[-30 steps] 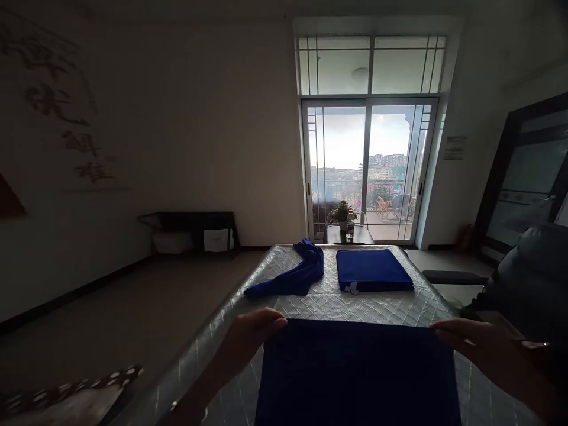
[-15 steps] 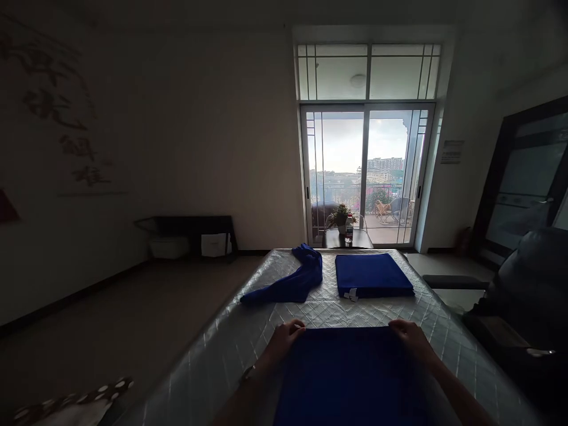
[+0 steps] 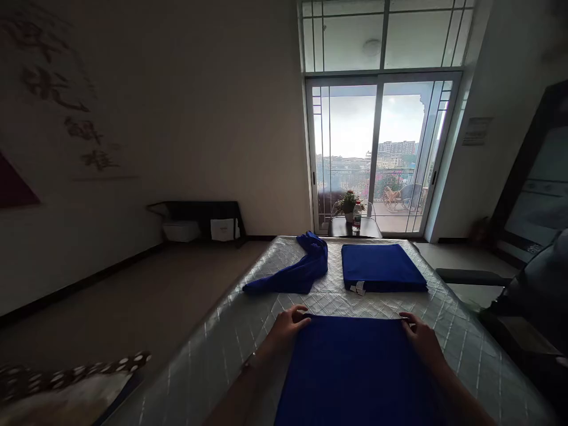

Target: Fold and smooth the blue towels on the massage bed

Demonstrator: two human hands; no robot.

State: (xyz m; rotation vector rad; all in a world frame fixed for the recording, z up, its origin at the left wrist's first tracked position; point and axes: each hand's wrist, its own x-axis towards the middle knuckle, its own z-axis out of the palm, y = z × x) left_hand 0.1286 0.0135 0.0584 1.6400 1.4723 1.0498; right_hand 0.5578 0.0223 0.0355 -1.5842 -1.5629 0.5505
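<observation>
A dark blue folded cloth (image 3: 357, 370) lies in front of me on a silver quilted mattress cover (image 3: 208, 361). My left hand (image 3: 288, 325) is at its far left corner, with thumb and fingertips curled around the edge. At the far right corner, my right hand (image 3: 421, 338) pinches the edge in the same way. The near end of this cloth runs out of view. Beyond my hands, a crumpled blue cloth (image 3: 295, 273) lies to the left. A neat folded blue stack (image 3: 381, 266) with a white label (image 3: 358, 288) sits to the right.
Behind the bed's far end stands a small table (image 3: 368, 228) with a potted plant (image 3: 348, 204) and a bottle (image 3: 357, 216), before a sliding glass door (image 3: 377, 154). A black rack (image 3: 202, 213) is by the wall. A dark chair (image 3: 539, 290) stands on the right. Polka-dot fabric (image 3: 80, 374) shows lower left.
My view has tilted down and turned slightly left. Both hands remain at the far corners of the folded cloth, their fingertips a little looser. The other two blue items lie unmoved.
</observation>
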